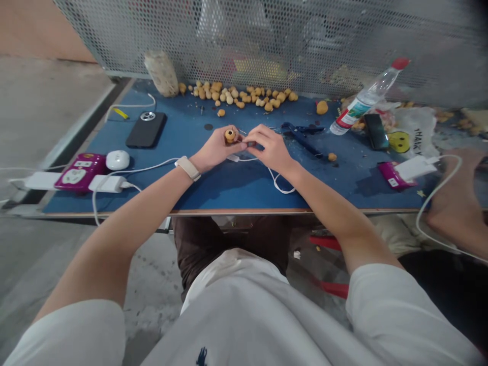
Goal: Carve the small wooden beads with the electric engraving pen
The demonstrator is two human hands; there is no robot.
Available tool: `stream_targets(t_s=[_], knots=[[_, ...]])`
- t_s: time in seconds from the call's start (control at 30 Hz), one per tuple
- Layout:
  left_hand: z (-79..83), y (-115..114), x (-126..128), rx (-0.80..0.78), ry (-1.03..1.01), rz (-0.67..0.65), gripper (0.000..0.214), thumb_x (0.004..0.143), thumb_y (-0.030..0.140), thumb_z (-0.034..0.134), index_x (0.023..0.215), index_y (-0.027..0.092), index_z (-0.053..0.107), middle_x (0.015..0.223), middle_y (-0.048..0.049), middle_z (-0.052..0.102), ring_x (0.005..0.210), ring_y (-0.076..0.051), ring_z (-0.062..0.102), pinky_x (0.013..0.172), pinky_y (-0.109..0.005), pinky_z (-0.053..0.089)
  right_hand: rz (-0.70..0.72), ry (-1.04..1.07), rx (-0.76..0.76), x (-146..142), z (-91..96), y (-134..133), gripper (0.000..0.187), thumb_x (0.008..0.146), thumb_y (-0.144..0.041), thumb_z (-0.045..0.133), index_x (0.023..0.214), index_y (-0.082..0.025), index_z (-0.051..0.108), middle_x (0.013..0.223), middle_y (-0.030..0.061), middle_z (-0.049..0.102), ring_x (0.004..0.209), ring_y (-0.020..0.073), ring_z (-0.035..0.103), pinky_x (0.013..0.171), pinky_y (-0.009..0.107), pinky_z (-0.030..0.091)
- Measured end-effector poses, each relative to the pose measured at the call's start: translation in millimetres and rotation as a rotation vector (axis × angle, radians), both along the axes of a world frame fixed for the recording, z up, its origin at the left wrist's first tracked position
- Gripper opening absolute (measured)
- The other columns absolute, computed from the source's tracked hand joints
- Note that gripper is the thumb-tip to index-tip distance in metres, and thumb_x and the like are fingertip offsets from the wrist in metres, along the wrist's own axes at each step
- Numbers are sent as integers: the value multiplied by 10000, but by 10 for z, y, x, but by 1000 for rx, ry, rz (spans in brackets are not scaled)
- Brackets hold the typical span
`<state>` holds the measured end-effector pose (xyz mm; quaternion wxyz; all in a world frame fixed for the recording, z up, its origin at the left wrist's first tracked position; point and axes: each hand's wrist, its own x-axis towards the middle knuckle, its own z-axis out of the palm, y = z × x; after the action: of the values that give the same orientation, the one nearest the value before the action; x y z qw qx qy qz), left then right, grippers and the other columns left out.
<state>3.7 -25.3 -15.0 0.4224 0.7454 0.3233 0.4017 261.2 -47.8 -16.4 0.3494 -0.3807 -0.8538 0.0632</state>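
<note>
My left hand [216,151] is closed around a small tan gourd [230,135] with a dark round spot or hole facing up. My right hand [270,146] meets it over the table, thumb and fingers pinched together on something too small to name. A thin light-coloured sliver shows between the two hands. Just right of my right hand lie dark blue-handled pliers [303,138]. Below my hands a white cable [281,189] runs in a loop on the blue tabletop [229,190].
Several small gourds [229,95] line the perforated metal screen [183,35]. Left are a jar [161,73], a phone [147,130], an earbud case [118,160] and a purple power strip [82,173]. Right stand a tilted bottle [356,109], another purple strip [396,175] and another person's arm [459,198].
</note>
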Motion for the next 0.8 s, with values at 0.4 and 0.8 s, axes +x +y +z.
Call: stream_targets(t_s=[0.4,0.8], knots=[[-61,-23,34,190,210,57,228,1003,320,709,1088,323,497,1043,-31,710,962,-263,711,959,-442,598,-18,191,1,-83,18,-83,630,1281,-869,639,1360,-364,1007,1343,140,910,1155,357,872,1139,602,761],[-128,-38,71,248,240,84,215,1051,260,641,1095,331,443,931,-12,660,830,-261,662,838,-419,489,20,129,56,-39,-59,-6,587,1323,-781,624,1431,-342,999,1317,138,878,1250,361,854,1208,594,758]])
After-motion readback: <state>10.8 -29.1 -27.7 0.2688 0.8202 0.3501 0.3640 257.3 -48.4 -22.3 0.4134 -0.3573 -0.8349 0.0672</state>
